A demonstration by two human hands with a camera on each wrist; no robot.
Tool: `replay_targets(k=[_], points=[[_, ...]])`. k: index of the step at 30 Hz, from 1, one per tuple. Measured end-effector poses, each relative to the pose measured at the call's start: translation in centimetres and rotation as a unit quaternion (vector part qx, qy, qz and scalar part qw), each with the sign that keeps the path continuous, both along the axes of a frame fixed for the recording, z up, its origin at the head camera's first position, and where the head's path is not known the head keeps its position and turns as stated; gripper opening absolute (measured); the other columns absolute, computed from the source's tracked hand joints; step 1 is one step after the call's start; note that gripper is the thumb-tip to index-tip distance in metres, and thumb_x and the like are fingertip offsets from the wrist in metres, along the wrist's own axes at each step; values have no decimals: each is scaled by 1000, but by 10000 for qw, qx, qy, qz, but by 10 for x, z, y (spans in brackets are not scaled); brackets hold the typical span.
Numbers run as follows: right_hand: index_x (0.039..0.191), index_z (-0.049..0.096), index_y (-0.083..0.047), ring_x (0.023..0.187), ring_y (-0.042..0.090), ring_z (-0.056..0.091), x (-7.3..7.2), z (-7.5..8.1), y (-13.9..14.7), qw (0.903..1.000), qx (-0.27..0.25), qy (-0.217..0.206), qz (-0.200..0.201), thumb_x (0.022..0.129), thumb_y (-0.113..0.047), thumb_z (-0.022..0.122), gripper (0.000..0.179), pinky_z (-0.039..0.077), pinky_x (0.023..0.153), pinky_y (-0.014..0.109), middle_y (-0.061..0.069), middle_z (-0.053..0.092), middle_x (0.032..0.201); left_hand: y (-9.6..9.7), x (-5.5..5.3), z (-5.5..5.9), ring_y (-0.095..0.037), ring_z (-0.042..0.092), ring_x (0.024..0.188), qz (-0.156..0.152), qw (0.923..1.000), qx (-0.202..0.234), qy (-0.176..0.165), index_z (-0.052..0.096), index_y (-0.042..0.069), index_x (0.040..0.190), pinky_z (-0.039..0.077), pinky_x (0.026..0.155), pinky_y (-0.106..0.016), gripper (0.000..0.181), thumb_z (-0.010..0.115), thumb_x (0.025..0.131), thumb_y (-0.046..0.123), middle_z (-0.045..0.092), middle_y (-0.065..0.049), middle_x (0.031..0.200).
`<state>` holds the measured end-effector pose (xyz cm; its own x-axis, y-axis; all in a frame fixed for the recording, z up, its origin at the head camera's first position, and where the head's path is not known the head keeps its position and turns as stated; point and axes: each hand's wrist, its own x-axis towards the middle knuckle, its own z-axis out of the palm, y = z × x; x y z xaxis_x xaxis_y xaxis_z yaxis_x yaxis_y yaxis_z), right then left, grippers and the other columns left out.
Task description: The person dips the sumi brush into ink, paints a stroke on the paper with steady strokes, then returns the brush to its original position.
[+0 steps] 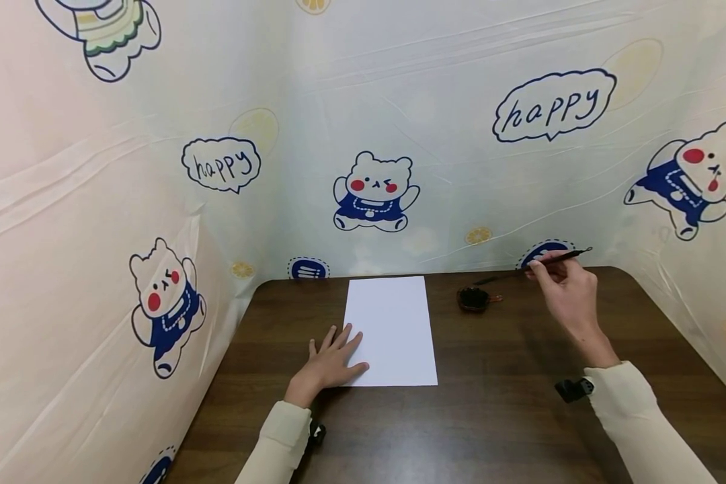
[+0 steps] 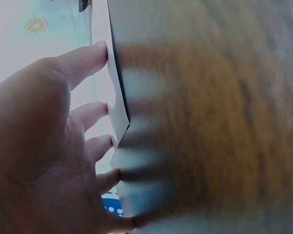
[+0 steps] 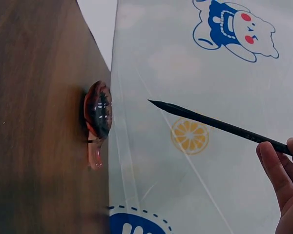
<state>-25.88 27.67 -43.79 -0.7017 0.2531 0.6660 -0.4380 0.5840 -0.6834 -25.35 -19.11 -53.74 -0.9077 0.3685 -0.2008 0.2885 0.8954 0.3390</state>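
A blank white sheet of paper (image 1: pixel 393 329) lies on the brown table. My left hand (image 1: pixel 329 363) rests with spread fingers on its lower left edge; in the left wrist view the fingertips (image 2: pixel 101 51) touch the paper and the tabletop. My right hand (image 1: pixel 565 292) pinches a dark writing brush (image 3: pixel 219 125), held above the table at the right. The brush's dark pointed tip aims left, over the area near a small dark ink dish (image 1: pixel 473 299) with a short reddish handle. In the right wrist view the ink dish (image 3: pixel 98 112) stands apart from the brush.
The wooden table (image 1: pixel 399 437) has its back edge against a pale curtain (image 1: pixel 448 134) printed with bears, orange slices and "happy" bubbles. The curtain also hangs at both sides. Dark wrist cameras sit at both cuffs.
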Motion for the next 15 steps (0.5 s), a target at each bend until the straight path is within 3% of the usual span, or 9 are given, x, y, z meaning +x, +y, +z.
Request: replay_targets(k=[15], points=[[108,69,9,81,-19,66,-2,10,-17,9986,7,328,414,101,-1,71,13,50,74,1,24,75,94,1,0,0,-46,10,166,-12,9999,-79,102,34,24,169,7,119,-86,79,56,104,62,17,-8,180]])
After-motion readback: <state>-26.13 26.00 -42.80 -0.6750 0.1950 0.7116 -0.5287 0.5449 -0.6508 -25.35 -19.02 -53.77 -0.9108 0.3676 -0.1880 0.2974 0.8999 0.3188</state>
